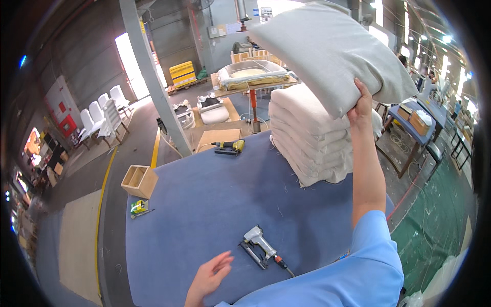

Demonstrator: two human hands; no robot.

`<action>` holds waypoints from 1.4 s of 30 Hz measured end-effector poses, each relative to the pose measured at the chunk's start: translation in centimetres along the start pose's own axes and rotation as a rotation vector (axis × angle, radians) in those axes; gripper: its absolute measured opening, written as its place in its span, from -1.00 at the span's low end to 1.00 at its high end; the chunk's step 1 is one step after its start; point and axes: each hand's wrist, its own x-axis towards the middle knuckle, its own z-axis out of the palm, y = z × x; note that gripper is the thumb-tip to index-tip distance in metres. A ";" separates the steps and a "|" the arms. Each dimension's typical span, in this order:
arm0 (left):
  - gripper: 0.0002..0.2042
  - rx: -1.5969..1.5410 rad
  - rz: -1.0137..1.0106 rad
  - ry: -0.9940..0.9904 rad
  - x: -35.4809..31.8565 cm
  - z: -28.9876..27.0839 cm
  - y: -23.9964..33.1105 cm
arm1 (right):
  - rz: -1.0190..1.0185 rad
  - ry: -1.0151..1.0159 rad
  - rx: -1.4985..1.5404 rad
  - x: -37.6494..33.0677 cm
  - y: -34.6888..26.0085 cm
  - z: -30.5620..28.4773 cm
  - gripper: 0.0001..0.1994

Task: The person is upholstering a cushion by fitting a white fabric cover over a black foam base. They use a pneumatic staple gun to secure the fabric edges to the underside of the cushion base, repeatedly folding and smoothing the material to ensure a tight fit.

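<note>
A light grey, fabric-covered cushion (327, 51) is held up in the air by my right hand (362, 105), gripped at its near lower edge and tilted. Just beneath it rises a stack of several similar grey cushions (307, 128) at the far right of the table. My left hand (210, 275) hovers over the near part of the table, holding nothing, fingers stretched and slightly apart. A silver pneumatic staple gun (261, 243) with its hose lies to the right of that hand, not touched.
The table (194, 204) has a blue covering. A yellow-and-black staple gun (229, 147) lies at its far edge. On the left edge are a divided wooden box (139, 181) and a small green-yellow carton (138, 206). A grey post (156, 77) stands beyond.
</note>
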 end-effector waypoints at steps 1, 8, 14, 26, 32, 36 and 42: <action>-0.47 0.052 -0.096 0.105 -1.9 -0.8 -2.8 | 0.035 0.020 0.005 1.7 2.3 -1.5 -0.39; -0.49 0.471 -0.628 0.441 -14.8 -1.2 -12.3 | 0.310 0.267 -0.127 5.6 14.3 -12.1 -0.38; -0.48 0.239 -0.607 0.468 -15.6 -0.1 -15.7 | 0.338 0.293 -0.323 5.6 11.1 -12.0 -0.43; -0.47 0.381 -0.410 0.215 -12.1 -2.2 -16.9 | 0.242 -1.534 0.187 -27.8 2.4 6.9 -0.88; -0.48 0.360 -0.358 0.135 -10.0 -4.0 -16.0 | 0.318 -1.758 0.619 -38.8 1.4 10.1 -0.72; -0.49 0.338 -0.318 0.079 -11.0 -5.8 -17.4 | 0.307 -1.742 0.537 -40.0 0.5 12.7 -0.73; -0.48 0.267 -0.422 -0.044 -13.6 -12.3 -19.0 | 0.186 -1.740 0.160 -47.5 -0.6 16.3 -0.71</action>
